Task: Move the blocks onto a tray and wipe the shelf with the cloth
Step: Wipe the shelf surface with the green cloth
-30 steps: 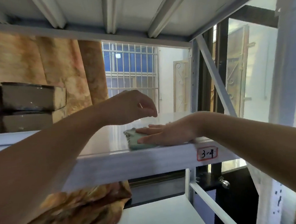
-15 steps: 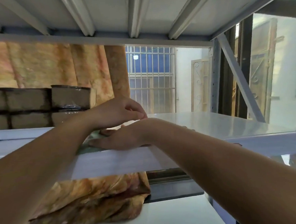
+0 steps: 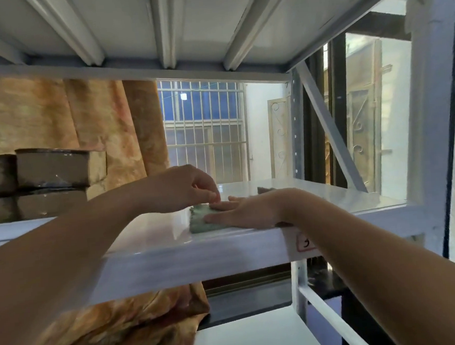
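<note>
1. Right hand (image 3: pixel 246 211) laid flat, fingers (image 3: pixel 224 205) spread and pressed down on the green cloth (image 3: pixel 202 220), near the front edge of the white shelf (image 3: pixel 149 231).
2. Left hand (image 3: pixel 184 187) curled above the cloth's far corner, fingertips bunched in a pinch — whether actually nipping the fabric or just touching it, cannot tell.
3. Blocks (image 3: pixel 51 168) stacked at the far left of the same shelf level, well apart from the cloth; no tray in view.
4. Probably mid-wipe, or straightening the cloth before the next stroke.
5. Risk: cloth so close to the lip that a pull toward the body could drag it over the edge and drop it.
6. Risk: with both hands on the cloth, a tug from the left against the pressing right could bunch or fold it, leaving streaks on the glossy surface.
7. Risk: a long sweep leftward could knock into the stacked blocks if not yet cleared.
8. Against half a second ago: cloth and right hand now further right along the shelf, more of the green visible — before, mostly hidden under the crossed hands.
9. Left hand lifted clear of the right wrist, no longer overlapping it.
</note>
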Demonstrator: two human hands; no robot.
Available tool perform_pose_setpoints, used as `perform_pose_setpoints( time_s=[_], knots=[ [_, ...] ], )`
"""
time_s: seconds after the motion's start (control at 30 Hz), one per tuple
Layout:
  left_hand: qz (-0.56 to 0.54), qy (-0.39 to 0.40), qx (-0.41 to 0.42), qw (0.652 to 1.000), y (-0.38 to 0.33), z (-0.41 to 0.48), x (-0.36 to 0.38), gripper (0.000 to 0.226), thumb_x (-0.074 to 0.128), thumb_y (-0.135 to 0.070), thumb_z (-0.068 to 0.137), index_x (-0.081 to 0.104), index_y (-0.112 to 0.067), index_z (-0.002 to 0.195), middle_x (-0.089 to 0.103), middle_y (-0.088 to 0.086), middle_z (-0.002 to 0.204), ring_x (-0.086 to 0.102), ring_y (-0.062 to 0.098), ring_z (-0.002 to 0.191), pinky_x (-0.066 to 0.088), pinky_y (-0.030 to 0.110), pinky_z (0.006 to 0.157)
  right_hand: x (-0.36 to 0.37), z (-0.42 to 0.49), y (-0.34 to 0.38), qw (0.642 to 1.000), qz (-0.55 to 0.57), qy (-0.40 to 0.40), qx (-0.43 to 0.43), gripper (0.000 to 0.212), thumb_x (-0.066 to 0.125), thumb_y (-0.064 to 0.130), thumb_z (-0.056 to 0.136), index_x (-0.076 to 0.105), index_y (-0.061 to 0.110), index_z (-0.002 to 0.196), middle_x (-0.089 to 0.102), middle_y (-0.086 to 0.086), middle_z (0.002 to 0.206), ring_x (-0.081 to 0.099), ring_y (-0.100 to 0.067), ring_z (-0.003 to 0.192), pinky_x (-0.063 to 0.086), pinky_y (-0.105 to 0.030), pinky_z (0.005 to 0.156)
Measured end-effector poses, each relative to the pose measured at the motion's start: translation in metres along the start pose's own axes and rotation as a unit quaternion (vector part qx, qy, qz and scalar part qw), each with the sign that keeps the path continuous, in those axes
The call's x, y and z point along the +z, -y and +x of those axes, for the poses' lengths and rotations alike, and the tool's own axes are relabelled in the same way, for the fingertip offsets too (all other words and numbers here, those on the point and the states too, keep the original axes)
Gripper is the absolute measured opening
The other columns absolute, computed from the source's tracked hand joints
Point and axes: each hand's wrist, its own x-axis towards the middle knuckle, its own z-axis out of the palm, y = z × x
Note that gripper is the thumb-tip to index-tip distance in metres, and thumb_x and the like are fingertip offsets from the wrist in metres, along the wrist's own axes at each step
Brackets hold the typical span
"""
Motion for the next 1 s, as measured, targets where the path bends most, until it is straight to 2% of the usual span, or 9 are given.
perform_pose_setpoints(
  time_s=[0.07, 0.17, 0.23, 0.4, 0.53, 0.67, 0.8, 0.87, 1.0],
  knots=[
    [0.036, 0.023, 0.018, 0.999, -0.009, 0.011, 0.008, 0.017, 0.055, -0.029, 0.089, 0.071, -0.027, 0.091, 0.065, -0.022, 0.082, 0.06, 0.002, 0.08, 0.046, 0.019, 0.076, -0.003, -0.008, -0.024, 1.0, -0.007, 0.0, 0.031, 0.074, 0.017, 0.083, 0.076, 0.007, 0.052, 0.143, 0.007, 0.003, 0.159, 0.006, -0.026, 0.145, 0.001, -0.053, 0.111],
    [0.091, 0.024, 0.042, 0.995, -0.015, 0.022, 0.019, 0.019, 0.052, -0.026, 0.091, 0.068, -0.027, 0.102, 0.055, -0.032, 0.083, 0.055, -0.007, 0.078, 0.036, 0.006, 0.071, -0.011, -0.024, -0.065, 0.994, 0.034, 0.008, 0.108, 0.072, 0.024, 0.079, 0.079, 0.009, 0.051, 0.143, 0.016, -0.001, 0.157, 0.023, -0.029, 0.14, 0.019, -0.047, 0.105],
    [0.099, 0.016, 0.054, 0.994, -0.013, 0.026, 0.026, 0.021, 0.053, -0.026, 0.091, 0.065, -0.028, 0.108, 0.056, -0.028, 0.093, 0.054, -0.007, 0.082, 0.032, 0.001, 0.072, -0.015, -0.033, -0.09, 0.987, 0.037, 0.0, 0.157, 0.072, 0.023, 0.078, 0.08, 0.01, 0.05, 0.144, 0.022, -0.005, 0.155, 0.027, -0.03, 0.138, 0.022, -0.045, 0.104],
    [0.098, -0.023, 0.061, 0.993, -0.006, 0.027, 0.03, 0.021, 0.053, -0.028, 0.091, 0.061, -0.034, 0.109, 0.059, -0.016, 0.117, 0.055, 0.006, 0.101, 0.039, 0.019, 0.085, -0.017, -0.038, -0.121, 0.976, 0.045, -0.012, 0.214, 0.074, 0.022, 0.079, 0.08, 0.011, 0.047, 0.145, 0.024, -0.005, 0.154, 0.029, -0.027, 0.137, 0.02, -0.043, 0.104],
    [0.09, -0.072, 0.082, 0.99, -0.008, 0.032, 0.028, 0.018, 0.054, -0.024, 0.091, 0.063, -0.029, 0.105, 0.061, -0.01, 0.124, 0.057, 0.004, 0.097, 0.036, 0.008, 0.078, -0.017, -0.034, -0.115, 0.977, 0.067, -0.002, 0.204, 0.074, 0.026, 0.08, 0.078, 0.01, 0.05, 0.144, 0.029, -0.005, 0.15, 0.041, -0.026, 0.126, 0.026, -0.037, 0.089],
    [0.072, -0.085, 0.095, 0.989, -0.012, 0.035, 0.025, 0.017, 0.054, -0.025, 0.091, 0.063, -0.034, 0.101, 0.061, -0.018, 0.117, 0.052, -0.013, 0.073, 0.032, -0.001, 0.068, -0.01, -0.029, -0.082, 0.987, 0.069, -0.009, 0.147, 0.075, 0.027, 0.08, 0.077, 0.01, 0.05, 0.144, 0.021, -0.006, 0.154, 0.043, -0.027, 0.125, 0.031, -0.043, 0.103],
    [0.055, -0.093, 0.097, 0.989, -0.013, 0.033, 0.023, 0.016, 0.055, -0.024, 0.09, 0.064, -0.036, 0.096, 0.064, -0.016, 0.109, 0.058, 0.001, 0.095, 0.04, 0.018, 0.084, -0.006, -0.023, -0.032, 0.993, 0.047, 0.004, 0.106, 0.072, 0.021, 0.075, 0.084, 0.006, 0.044, 0.147, 0.018, -0.007, 0.156, 0.032, -0.029, 0.134, 0.026, -0.041, 0.089],
    [0.108, -0.1, 0.099, 0.984, -0.011, 0.029, 0.024, 0.014, 0.056, -0.024, 0.089, 0.065, -0.031, 0.096, 0.065, -0.01, 0.115, 0.057, 0.006, 0.099, 0.043, 0.025, 0.09, -0.007, -0.021, -0.01, 0.995, 0.037, 0.02, 0.09, 0.068, 0.017, 0.068, 0.09, 0.006, 0.037, 0.149, 0.019, -0.007, 0.156, 0.027, -0.029, 0.137, 0.021, -0.039, 0.086],
    [0.212, -0.119, 0.113, 0.963, -0.001, 0.024, 0.022, 0.013, 0.056, -0.024, 0.088, 0.068, -0.026, 0.093, 0.06, -0.008, 0.122, 0.056, 0.01, 0.108, 0.039, 0.019, 0.084, -0.004, -0.016, 0.021, 0.998, 0.028, 0.036, 0.046, 0.068, 0.017, 0.063, 0.093, 0.004, 0.028, 0.15, 0.016, -0.004, 0.157, 0.02, -0.027, 0.141, 0.019, -0.04, 0.105]
  ],
)
